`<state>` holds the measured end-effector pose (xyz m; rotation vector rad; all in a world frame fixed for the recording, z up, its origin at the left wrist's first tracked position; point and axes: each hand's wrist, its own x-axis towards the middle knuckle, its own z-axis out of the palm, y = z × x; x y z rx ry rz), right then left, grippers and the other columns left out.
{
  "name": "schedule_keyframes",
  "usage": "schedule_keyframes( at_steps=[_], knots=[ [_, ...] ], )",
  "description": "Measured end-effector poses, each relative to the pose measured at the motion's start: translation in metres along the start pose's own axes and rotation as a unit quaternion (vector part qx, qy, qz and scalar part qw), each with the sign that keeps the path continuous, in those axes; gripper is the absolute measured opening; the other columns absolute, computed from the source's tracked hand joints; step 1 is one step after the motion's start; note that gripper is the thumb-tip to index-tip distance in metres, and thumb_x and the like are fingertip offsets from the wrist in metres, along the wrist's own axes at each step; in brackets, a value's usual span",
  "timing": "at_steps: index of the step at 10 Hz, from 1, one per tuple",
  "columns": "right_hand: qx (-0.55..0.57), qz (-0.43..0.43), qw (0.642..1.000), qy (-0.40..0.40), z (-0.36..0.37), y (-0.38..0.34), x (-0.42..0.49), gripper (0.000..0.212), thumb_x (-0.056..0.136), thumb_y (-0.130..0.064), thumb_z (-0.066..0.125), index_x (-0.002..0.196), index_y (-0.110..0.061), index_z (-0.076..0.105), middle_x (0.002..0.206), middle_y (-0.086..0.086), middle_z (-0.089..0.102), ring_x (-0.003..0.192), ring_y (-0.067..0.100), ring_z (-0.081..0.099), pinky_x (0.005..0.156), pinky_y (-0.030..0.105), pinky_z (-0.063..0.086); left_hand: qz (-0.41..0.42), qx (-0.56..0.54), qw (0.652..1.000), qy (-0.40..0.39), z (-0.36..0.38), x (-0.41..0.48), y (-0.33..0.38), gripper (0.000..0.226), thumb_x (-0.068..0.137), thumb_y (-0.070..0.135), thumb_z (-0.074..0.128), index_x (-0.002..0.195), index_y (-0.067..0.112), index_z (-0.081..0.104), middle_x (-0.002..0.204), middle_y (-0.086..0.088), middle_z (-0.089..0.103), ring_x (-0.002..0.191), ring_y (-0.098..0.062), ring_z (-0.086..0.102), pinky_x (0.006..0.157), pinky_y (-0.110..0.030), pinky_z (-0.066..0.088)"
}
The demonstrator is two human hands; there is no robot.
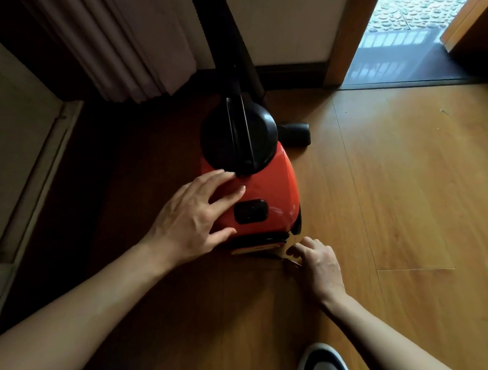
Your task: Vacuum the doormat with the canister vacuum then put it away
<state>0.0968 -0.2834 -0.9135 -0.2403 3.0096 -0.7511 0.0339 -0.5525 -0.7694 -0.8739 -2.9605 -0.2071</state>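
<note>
So the red canister vacuum (268,183) is sitting on the wood-look floor (406,193), parked close to the wall (288,26) and just beside the hanging curtain (103,36). The black domed top with its carry handle (237,133) points away from the camera, and a black rocker button (250,212) sits on the red shell nearer the person.

The left hand (196,213) lies flat on the red body, fingers spread and straight and the thumb down near the rear edge. It's resting there, not gripping anything. The right hand (318,262) is low at the vacuum's rear right corner, right by the floor, with its fingers curled in. There's a thin little something (291,261) by the fingertips, but honestly I can't tell if it's pinched or just lying there; it's too small.

The black hose (230,42) runs up from the front of the canister against the wall and out of the top of the shot. A black nozzle (295,133) lies on the floor just to the right of the dome. An open doorway (400,37) is at top right, a pale cushion (13,144) at far left, and a white slipper with dark trim (323,367) at the bottom edge.
</note>
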Motion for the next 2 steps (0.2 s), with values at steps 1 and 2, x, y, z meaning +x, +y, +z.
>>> schedule_keyframes(
  at_steps=[1,2],
  knots=[
    [0.016,-0.029,0.999,0.002,-0.0007,-0.0028,-0.0015,0.017,0.076,-0.024,0.084,0.089,-0.022,0.073,0.079,-0.003,0.061,0.068,0.019,0.057,0.057,0.036,0.047,0.010,0.012,1.000,0.017,-0.0028,0.0009,-0.0001,0.071,0.077,0.042,0.075,0.140,0.017,0.053,0.146,-0.008,0.046,0.135,-0.024,0.043,0.105,-0.041,0.042],
    [0.032,-0.019,0.999,0.016,0.0010,0.0006,0.0023,0.008,0.079,-0.029,0.074,0.082,-0.022,0.070,0.077,-0.006,0.059,0.067,0.016,0.054,0.057,0.033,0.045,0.003,0.019,1.000,0.017,-0.0078,0.0044,0.0053,0.065,0.081,0.037,0.071,0.139,0.016,0.054,0.144,-0.006,0.048,0.132,-0.023,0.045,0.103,-0.039,0.043]
  ],
)
